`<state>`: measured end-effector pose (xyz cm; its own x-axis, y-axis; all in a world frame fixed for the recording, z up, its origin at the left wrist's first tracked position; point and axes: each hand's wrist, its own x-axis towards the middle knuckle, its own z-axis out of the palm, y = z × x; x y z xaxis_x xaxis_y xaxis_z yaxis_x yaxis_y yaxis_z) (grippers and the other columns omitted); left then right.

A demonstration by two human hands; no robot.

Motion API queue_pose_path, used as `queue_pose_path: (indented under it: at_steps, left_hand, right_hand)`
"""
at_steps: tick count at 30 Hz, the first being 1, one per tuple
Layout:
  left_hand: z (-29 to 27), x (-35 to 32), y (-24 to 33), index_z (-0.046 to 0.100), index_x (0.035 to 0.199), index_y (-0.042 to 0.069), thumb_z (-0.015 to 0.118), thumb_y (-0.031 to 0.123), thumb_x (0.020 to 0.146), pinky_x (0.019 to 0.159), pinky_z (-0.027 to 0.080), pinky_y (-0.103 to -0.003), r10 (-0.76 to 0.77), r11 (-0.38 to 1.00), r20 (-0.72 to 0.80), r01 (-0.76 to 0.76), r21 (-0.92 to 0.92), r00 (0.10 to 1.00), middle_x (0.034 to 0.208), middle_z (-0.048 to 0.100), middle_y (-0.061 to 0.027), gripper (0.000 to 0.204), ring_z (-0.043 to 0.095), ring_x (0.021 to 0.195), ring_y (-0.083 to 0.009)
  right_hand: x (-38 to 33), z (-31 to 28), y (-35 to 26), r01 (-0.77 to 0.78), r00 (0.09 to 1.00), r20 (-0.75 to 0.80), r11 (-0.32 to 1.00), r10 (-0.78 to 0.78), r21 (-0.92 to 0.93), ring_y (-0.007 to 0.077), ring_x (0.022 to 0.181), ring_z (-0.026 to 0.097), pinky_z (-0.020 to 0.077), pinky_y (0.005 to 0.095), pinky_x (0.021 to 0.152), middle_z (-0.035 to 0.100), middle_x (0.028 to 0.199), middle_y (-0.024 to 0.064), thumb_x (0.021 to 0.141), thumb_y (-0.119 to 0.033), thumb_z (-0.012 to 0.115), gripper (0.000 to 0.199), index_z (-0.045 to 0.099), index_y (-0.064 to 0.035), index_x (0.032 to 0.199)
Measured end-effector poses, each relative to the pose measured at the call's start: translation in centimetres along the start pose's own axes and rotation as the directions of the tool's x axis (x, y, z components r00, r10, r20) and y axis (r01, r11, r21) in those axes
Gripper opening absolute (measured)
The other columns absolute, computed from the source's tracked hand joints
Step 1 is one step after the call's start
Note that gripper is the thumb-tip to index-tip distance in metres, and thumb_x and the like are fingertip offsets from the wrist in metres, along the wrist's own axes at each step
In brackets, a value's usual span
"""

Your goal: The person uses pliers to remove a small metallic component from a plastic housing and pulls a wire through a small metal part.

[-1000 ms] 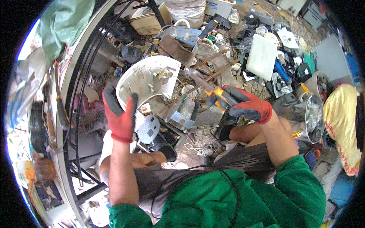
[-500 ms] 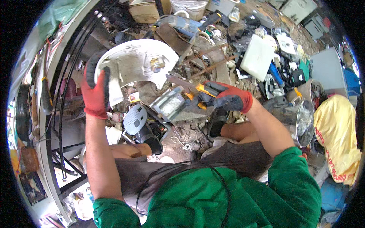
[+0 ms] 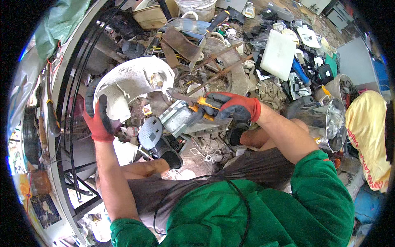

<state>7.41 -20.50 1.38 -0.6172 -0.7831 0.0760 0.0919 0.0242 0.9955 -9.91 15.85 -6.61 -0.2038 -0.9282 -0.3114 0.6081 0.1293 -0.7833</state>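
A dirty white, curved plastic shell (image 3: 138, 72) is gripped at its left end by my left hand (image 3: 98, 119), in a red glove with dark fingers. The thumb lies against the near side and the fingers curl around the outer edge. In my right hand (image 3: 238, 108), gloved alike, is a pair of snips (image 3: 185, 98) with yellow-and-black handles. Its metal jaws point left, close to the shell's right end; I cannot tell if they touch. Beneath the snips sits a metal-framed box-like part (image 3: 179, 117), with a pale grey oval plate (image 3: 150, 132) beside it.
A black metal rack (image 3: 68, 123) stands along my left. Beyond my hands lie rusty bars (image 3: 224, 72), a bent brown metal piece (image 3: 181, 44) and a screwdriver (image 3: 218, 20). To the right are a white panel (image 3: 278, 55), a bucket of scraps (image 3: 335, 123) and a yellow sack (image 3: 366, 136).
The white shell has shifted left and down with my left hand. My right hand has moved left with the snips, whose jaws are now near the shell's right end.
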Motion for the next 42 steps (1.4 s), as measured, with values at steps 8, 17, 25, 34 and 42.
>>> queue_pose_path:
  at_steps: [8,17,25,34,42]
  left_hand:
    - [-0.9,0.3,-0.5,0.047,0.134,-0.002,0.055,0.003,0.092,0.101,0.047,-0.037,0.192,0.978,0.146,-0.203,0.059,0.97,0.132,0.054,-0.0145,0.044,0.055,0.119,-0.0234]
    - [-1.5,0.0,0.9,0.051,0.131,-0.003,0.054,-0.001,0.092,0.105,0.041,-0.036,0.399,0.851,0.267,-0.463,0.249,0.877,0.132,0.055,-0.0121,0.04,0.053,0.12,-0.0207]
    - [2.2,-2.4,4.7,0.052,0.129,-0.003,0.049,-0.001,0.09,0.104,0.037,-0.032,0.453,0.72,0.402,-0.592,0.362,0.796,0.126,0.059,-0.0125,0.04,0.053,0.118,-0.0191]
    - [1.9,-2.1,4.9,0.05,0.132,-0.004,0.05,0.003,0.092,0.103,0.039,-0.032,0.469,0.696,0.434,-0.624,0.355,0.769,0.127,0.058,-0.0132,0.04,0.054,0.118,-0.0193]
    - [2.3,-2.1,5.4,0.049,0.134,-0.004,0.05,0.005,0.094,0.103,0.039,-0.031,0.419,0.687,0.481,-0.615,0.387,0.77,0.129,0.057,-0.0124,0.04,0.053,0.119,-0.0186]
  right_hand:
    - [0.0,-0.5,-0.4,-0.014,0.999,0.04,0.997,0.017,-0.079,0.016,0.12,0.051,0.041,0.0286,0.099,0.052,0.135,0.0075,0.077,0.0,0.066,0.076,0.035,-0.0027,0.146]
    - [-0.2,1.3,-1.2,0.036,0.992,0.125,0.996,-0.025,-0.084,0.0126,0.11,0.05,0.0415,0.0284,0.094,0.056,0.119,0.0031,0.079,-0.014,0.07,0.061,0.046,-0.0021,0.134]
    - [-1.7,2.0,-2.3,0.03,0.997,0.074,0.972,-0.013,-0.232,0.0117,0.117,0.047,0.0391,0.0287,0.1,0.052,0.129,0.0038,0.079,-0.012,0.073,0.07,0.04,-0.0019,0.141]
    - [-2.7,1.9,-1.5,-0.029,0.999,-0.037,0.991,0.025,-0.127,0.0184,0.132,0.041,0.0289,0.0336,0.111,0.046,0.143,0.0095,0.073,-0.005,0.074,0.083,0.034,0.0001,0.146]
    - [-2.3,-1.9,0.2,0.105,0.991,0.108,0.972,-0.084,-0.209,0.0158,0.128,0.043,0.0331,0.0332,0.108,0.045,0.143,0.0061,0.08,-0.014,0.074,0.08,0.032,-0.0016,0.147]
